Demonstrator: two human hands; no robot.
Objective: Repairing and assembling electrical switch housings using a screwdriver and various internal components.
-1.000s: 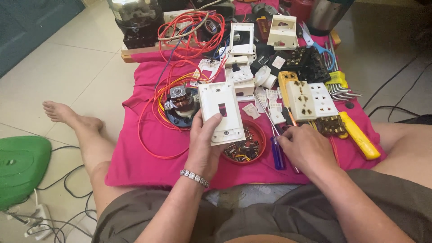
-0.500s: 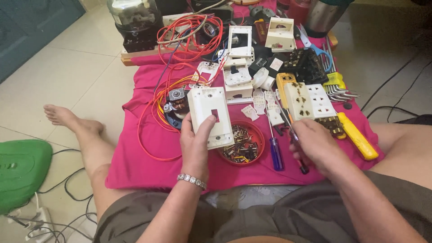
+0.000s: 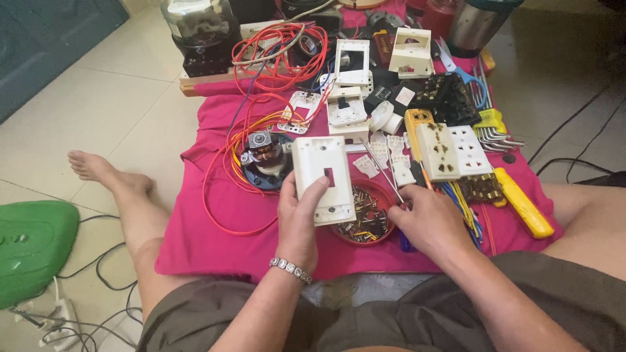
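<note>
In the head view, a person is sitting on the tiled floor point(image 3: 111, 124) with a pink cloth point(image 3: 215, 228) spread in front of the legs. The left hand point(image 3: 301, 218) is grasping a white switch plate point(image 3: 323, 177) with a small rectangular slot, holding it upright and slightly tilted, thumb pressing on its face, above the near edge of the cloth. The right hand point(image 3: 427, 218) is closing around the dark handle of a thin screwdriver point(image 3: 381, 171), whose metal shaft is pointing up and away to the left. Between and just below both hands a red round dish point(image 3: 365, 225) of small brass screws is lying on the cloth. Left of the plate, a small motor point(image 3: 262, 156) is sitting inside loops of orange wire point(image 3: 218, 189). Right of the hands, a cream socket strip point(image 3: 450, 151) is lying beside a yellow-handled tool point(image 3: 521, 203). Farther back, more white plates and a cream box point(image 3: 411, 52) are crowding the cloth. A green plastic object point(image 3: 32, 244) is lying on the floor at far left.
</note>
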